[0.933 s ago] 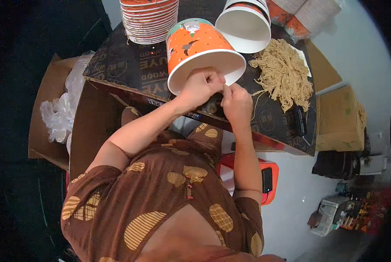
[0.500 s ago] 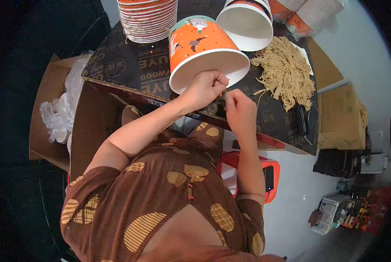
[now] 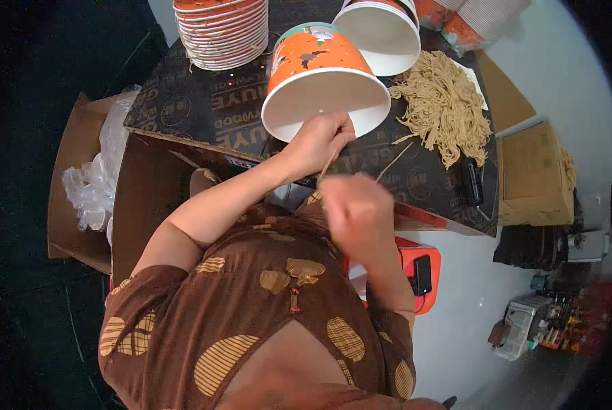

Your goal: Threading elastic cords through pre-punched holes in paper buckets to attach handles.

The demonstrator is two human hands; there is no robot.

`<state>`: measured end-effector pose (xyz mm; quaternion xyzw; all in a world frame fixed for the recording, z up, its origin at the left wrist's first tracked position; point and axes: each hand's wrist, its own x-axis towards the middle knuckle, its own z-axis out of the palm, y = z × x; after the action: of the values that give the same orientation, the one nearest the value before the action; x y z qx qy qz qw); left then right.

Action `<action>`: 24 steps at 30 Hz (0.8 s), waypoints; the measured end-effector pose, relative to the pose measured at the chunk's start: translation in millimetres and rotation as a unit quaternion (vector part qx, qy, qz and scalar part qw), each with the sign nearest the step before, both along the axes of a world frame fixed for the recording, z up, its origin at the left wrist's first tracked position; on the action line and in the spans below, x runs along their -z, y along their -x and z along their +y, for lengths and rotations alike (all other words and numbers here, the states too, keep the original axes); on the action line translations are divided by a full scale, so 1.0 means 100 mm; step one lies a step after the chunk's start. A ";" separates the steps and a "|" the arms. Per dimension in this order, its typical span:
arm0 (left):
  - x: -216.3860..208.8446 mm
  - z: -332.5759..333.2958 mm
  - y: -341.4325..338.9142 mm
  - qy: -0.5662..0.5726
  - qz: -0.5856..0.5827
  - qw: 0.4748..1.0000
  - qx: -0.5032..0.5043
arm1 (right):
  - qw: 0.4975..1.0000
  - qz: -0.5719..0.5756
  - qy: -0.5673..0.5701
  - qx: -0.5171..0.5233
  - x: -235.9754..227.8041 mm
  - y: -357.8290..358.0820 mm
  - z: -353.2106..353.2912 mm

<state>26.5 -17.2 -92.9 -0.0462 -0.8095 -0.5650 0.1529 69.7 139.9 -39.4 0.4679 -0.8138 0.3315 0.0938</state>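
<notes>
An orange, patterned paper bucket [image 3: 320, 56] lies tilted on the table, its white open mouth toward me. My left hand [image 3: 323, 140] is closed in a pinch at the bucket's lower rim, the fingertips partly hidden. A thin tan string [image 3: 329, 162] runs down from that pinch to my right hand [image 3: 357, 212]. Closed and smeared by motion, the right hand holds the string below the table edge. A loose string length sticks out above its knuckles, toward the pile of tan strings [image 3: 446, 109] on the table's right.
A stack of similar buckets [image 3: 224, 34] stands at the far left, and another white-mouthed bucket [image 3: 381, 41] lies at the back. A black-handled tool [image 3: 473, 183] rests by the strings. Cardboard boxes [image 3: 535, 181] flank the table. A red stool [image 3: 429, 263] bears a black phone-like object.
My right hand has pulled down and toward me, away from the left, drawing the string taut between them. My left hand stays at the bucket's rim.
</notes>
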 end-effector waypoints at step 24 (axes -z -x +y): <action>0.01 -0.13 0.04 -0.028 -0.028 0.996 0.082 | 0.980 -0.030 0.053 0.189 0.54 0.78 -0.16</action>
<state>22.3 -29.8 -94.3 -0.0919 -0.7906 -0.5995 0.0847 -8.1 123.5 -93.7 0.2897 -0.8713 0.3643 0.1556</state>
